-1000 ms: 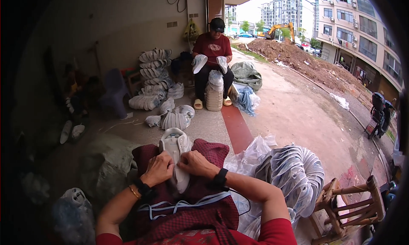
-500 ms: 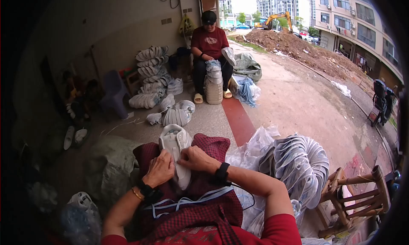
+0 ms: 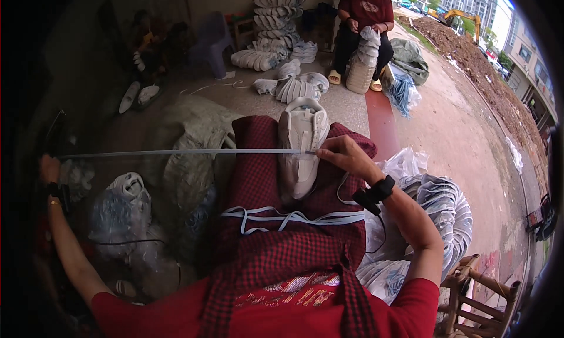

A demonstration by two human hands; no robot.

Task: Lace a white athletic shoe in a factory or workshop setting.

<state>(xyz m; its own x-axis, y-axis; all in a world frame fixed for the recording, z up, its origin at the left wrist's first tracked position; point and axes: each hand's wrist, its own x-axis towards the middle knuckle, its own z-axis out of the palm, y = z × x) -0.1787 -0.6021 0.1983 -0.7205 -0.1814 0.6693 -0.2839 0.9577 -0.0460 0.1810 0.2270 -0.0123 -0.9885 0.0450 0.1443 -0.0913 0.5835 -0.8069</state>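
A white sneaker [image 3: 298, 173] rests between my knees on my red-and-black checked apron [image 3: 252, 179], its collar pointing away from me. A pale shoelace [image 3: 176, 152] stretches taut from the shoe's lacing area out to the far left. My left hand [image 3: 50, 169], at the dim left edge with its arm extended, is closed on the lace's far end. My right hand [image 3: 348, 156] pinches the lace at the right side of the shoe, fingertips against the upper. More light laces [image 3: 282, 216] lie loose across my lap.
Nested white shoe uppers [image 3: 446, 214] lie on plastic at my right, beside a bamboo stool [image 3: 479, 297]. A greenish sack [image 3: 200, 144] and a bagged shoe [image 3: 126, 206] are at my left. Ahead, a seated person [image 3: 367, 21] handles stacked shoe pieces; more stacks [image 3: 276, 32] stand nearby.
My left hand has left the shoe and swung far out to the left, drawing the lace straight. My right hand stays by the shoe. The view has tilted down and turned left.
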